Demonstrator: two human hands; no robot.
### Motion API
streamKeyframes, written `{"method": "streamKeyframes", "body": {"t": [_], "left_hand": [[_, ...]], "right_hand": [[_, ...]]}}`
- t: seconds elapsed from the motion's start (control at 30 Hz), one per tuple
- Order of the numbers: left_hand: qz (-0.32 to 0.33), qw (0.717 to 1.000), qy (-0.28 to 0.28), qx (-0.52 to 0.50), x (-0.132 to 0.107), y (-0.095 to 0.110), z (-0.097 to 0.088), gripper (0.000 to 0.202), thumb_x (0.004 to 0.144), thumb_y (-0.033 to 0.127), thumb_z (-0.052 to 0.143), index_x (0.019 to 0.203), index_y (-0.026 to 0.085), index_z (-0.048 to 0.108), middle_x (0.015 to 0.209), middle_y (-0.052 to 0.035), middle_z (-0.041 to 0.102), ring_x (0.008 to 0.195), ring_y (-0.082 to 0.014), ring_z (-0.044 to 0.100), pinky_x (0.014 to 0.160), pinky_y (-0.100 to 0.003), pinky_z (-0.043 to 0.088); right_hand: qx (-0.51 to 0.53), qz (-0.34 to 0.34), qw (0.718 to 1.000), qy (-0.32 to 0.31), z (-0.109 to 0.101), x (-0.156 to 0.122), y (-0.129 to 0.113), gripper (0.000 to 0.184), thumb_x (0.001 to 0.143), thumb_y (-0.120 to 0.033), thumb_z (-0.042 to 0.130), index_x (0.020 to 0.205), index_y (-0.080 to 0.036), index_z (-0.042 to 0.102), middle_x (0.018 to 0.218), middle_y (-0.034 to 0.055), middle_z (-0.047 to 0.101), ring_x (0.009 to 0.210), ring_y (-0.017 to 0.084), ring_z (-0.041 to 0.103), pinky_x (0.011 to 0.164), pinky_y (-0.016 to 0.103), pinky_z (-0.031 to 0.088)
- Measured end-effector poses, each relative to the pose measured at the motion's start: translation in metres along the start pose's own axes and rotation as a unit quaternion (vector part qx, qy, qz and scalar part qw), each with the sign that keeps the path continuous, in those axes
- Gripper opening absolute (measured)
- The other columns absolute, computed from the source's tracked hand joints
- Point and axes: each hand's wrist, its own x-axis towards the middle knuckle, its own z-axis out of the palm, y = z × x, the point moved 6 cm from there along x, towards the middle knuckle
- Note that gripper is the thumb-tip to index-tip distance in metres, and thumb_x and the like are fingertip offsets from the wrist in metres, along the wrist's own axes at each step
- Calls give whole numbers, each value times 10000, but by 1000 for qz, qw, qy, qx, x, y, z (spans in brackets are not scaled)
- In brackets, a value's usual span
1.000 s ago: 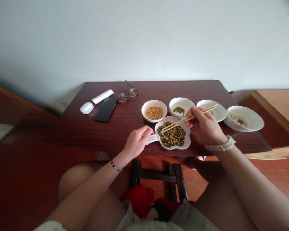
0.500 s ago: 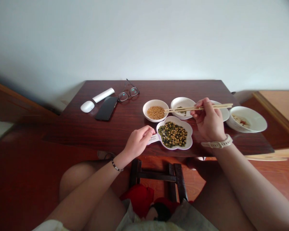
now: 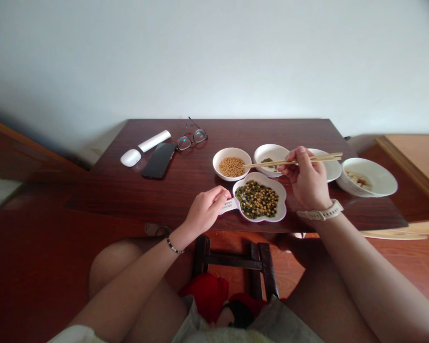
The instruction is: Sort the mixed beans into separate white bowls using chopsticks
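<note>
Two grips, both closed: our left hand (image 3: 207, 207) is clamping the handle of the flower-shaped dish (image 3: 282, 209), just right of frame centre, probably steadying it. Mixed beans (image 3: 256, 197) are lying inside. Our right hand (image 3: 309, 181) is pinching wooden chopsticks (image 3: 262, 165) nearly level, presumably for fine control; their tips are hanging over the right side of the yellow-bean bowl (image 3: 216, 167), and we can't tell if they're gripping anything. We're seeing the green-bean bowl (image 3: 283, 152), a pale plate (image 3: 335, 170) and a larger bowl (image 3: 383, 180) running rightward, likely for easy reach. Upper left, a phone (image 3: 159, 162) and glasses (image 3: 192, 140) are lying well apart, maybe avoiding clutter.
</note>
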Motion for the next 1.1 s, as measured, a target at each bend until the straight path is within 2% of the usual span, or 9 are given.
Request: {"method": "streamKeyframes", "body": {"t": [0.17,0.33,0.5,0.7,0.8,0.9,1.1], "left_hand": [[-1,1000,-2,4,0,-1,0,375,1168,422,525,1021,202,791,1038,-49,855,890,-191,758,806,-295,505],[-3,1000,1,1,0,-1,0,364,1164,409,529,1011,203,788,1041,-48,856,902,-191,761,819,-296,506],[-4,1000,2,1,0,0,0,370,1163,417,528,1003,204,784,1029,-49,855,890,-196,758,816,-295,509],[2,1000,-2,3,0,-3,1,387,1180,450,514,1018,210,770,1004,-33,840,886,-195,754,795,-291,495],[3,1000,-3,0,0,-5,2,407,1183,488,512,1027,211,767,995,-34,833,897,-202,751,795,-290,497],[2,1000,-4,1,0,-5,2,422,1185,504,503,1032,210,765,985,-38,830,891,-209,748,793,-288,501],[3,1000,-4,9,0,-4,2,426,1184,506,503,1033,210,769,985,-40,833,881,-208,753,792,-287,511]], "right_hand": [[12,7,1000,-9,0,-1,-1,504,890,-691,909,856,-232,704,785,-20,655,640,91,712,540,144,586],[32,13,999,-22,-2,-1,-2,460,875,-636,943,861,-235,719,872,-17,694,647,90,711,531,167,594],[38,46,996,-72,-1,-5,-5,450,917,-617,914,814,-225,718,774,-1,669,617,110,675,524,195,596],[10,94,988,-123,2,-15,-6,453,905,-621,925,822,-214,742,795,11,685,597,100,659,485,188,548],[-17,116,980,-164,5,-21,-5,460,930,-635,893,830,-208,753,737,27,691,594,123,663,479,203,532],[-52,123,970,-205,8,-27,-5,474,967,-656,844,834,-209,761,666,39,687,575,148,651,477,227,529],[-78,117,963,-228,8,-32,-4,502,978,-688,815,840,-208,770,680,46,706,561,157,639,478,253,531]]}}
